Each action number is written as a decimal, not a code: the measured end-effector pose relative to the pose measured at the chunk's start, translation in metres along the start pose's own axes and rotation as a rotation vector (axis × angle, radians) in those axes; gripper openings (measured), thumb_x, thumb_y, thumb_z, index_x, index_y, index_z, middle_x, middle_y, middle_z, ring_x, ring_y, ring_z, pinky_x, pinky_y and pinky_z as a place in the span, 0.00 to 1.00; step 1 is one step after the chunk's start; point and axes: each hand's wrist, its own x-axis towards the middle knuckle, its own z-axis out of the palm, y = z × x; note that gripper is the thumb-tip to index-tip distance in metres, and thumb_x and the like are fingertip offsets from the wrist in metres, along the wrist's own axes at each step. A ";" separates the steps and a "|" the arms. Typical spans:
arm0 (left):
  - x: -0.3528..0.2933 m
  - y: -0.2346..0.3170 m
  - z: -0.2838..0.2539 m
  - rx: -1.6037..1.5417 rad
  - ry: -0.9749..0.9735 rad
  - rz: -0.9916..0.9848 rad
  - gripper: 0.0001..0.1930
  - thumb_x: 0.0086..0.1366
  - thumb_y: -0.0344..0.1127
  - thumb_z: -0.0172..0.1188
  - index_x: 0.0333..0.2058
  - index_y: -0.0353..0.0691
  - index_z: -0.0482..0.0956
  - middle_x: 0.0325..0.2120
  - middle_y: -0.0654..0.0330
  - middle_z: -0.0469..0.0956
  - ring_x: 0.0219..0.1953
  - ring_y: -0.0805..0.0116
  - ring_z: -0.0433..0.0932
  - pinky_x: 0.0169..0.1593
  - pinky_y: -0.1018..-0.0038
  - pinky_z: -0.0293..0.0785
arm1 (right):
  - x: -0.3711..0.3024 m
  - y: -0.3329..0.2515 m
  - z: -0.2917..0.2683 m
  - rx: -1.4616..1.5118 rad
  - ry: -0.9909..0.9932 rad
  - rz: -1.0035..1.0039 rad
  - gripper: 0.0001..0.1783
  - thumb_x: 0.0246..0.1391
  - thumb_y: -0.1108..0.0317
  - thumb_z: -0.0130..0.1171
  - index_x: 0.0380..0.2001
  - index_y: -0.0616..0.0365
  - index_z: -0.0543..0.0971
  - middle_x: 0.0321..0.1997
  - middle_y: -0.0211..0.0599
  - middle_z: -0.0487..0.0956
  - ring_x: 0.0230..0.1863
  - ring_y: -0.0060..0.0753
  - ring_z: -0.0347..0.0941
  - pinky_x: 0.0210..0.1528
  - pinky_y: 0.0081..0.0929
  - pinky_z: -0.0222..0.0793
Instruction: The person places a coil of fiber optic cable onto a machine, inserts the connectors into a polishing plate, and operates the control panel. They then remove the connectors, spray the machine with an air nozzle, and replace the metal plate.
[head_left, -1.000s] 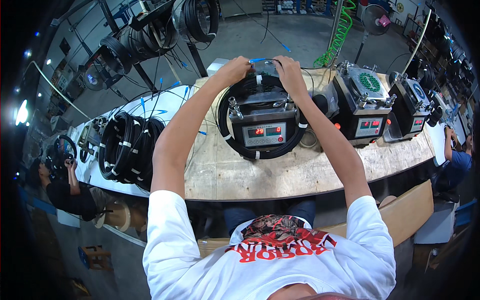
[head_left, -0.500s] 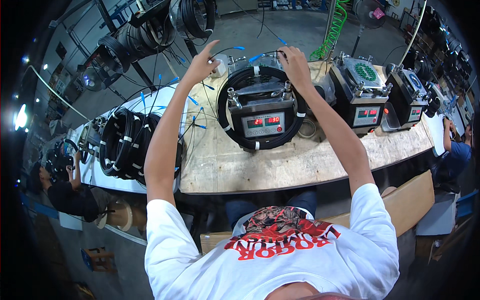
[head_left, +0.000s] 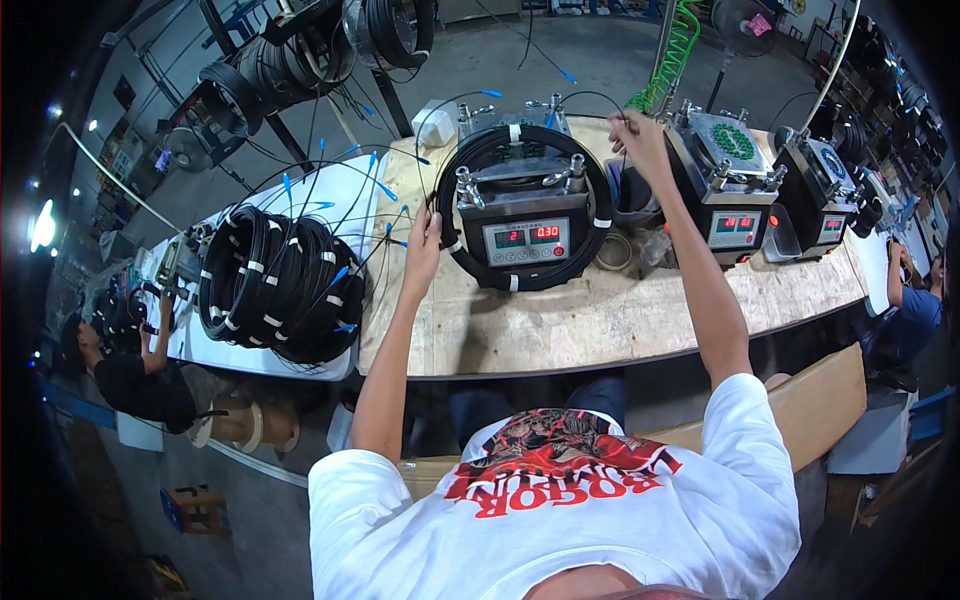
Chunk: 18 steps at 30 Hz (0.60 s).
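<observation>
A coil of black cable point(head_left: 599, 235) bound with white bands stands upright around the front of a metal machine point(head_left: 525, 215) with a red digital display. At the coil's left side, my left hand point(head_left: 424, 240) has its fingers closed on the cable there. Beyond the coil's upper right, my right hand point(head_left: 642, 150) pinches a thin black cable point(head_left: 592, 94) that arches left toward the machine's back. Another loose cable end with a blue tip point(head_left: 490, 94) curves up over the coil's left side.
More banded black coils point(head_left: 275, 285) with blue-tipped ends lie on a white table point(head_left: 215, 360) at left. Two similar machines point(head_left: 725, 190) stand at right on the wooden bench point(head_left: 500, 345). A clear plastic container point(head_left: 637, 190) sits beside my right forearm. Co-workers work at both sides.
My left hand has come down from above the coil to its left side. My right hand has moved right, drawing the thin cable along. The display's left number has changed.
</observation>
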 end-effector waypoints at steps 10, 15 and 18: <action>-0.011 0.026 0.013 -0.150 -0.039 -0.065 0.32 0.75 0.39 0.54 0.71 0.37 0.53 0.62 0.54 0.68 0.59 0.69 0.69 0.63 0.75 0.64 | -0.079 0.008 0.059 0.086 0.284 -0.112 0.18 0.73 0.62 0.43 0.53 0.63 0.76 0.33 0.37 0.76 0.34 0.25 0.70 0.41 0.24 0.65; 0.024 0.068 0.016 0.180 -0.016 0.235 0.32 0.75 0.39 0.54 0.69 0.29 0.54 0.62 0.49 0.69 0.59 0.65 0.71 0.63 0.73 0.64 | -0.049 -0.016 0.045 0.074 0.419 -0.087 0.20 0.73 0.63 0.45 0.59 0.65 0.75 0.47 0.45 0.82 0.46 0.31 0.75 0.53 0.27 0.67; 0.014 0.135 0.023 0.272 -0.003 0.364 0.32 0.76 0.40 0.52 0.70 0.32 0.52 0.55 0.49 0.74 0.49 0.66 0.76 0.55 0.71 0.71 | -0.021 -0.057 0.026 0.042 0.459 -0.293 0.22 0.73 0.62 0.44 0.64 0.59 0.71 0.54 0.44 0.81 0.53 0.31 0.76 0.57 0.28 0.67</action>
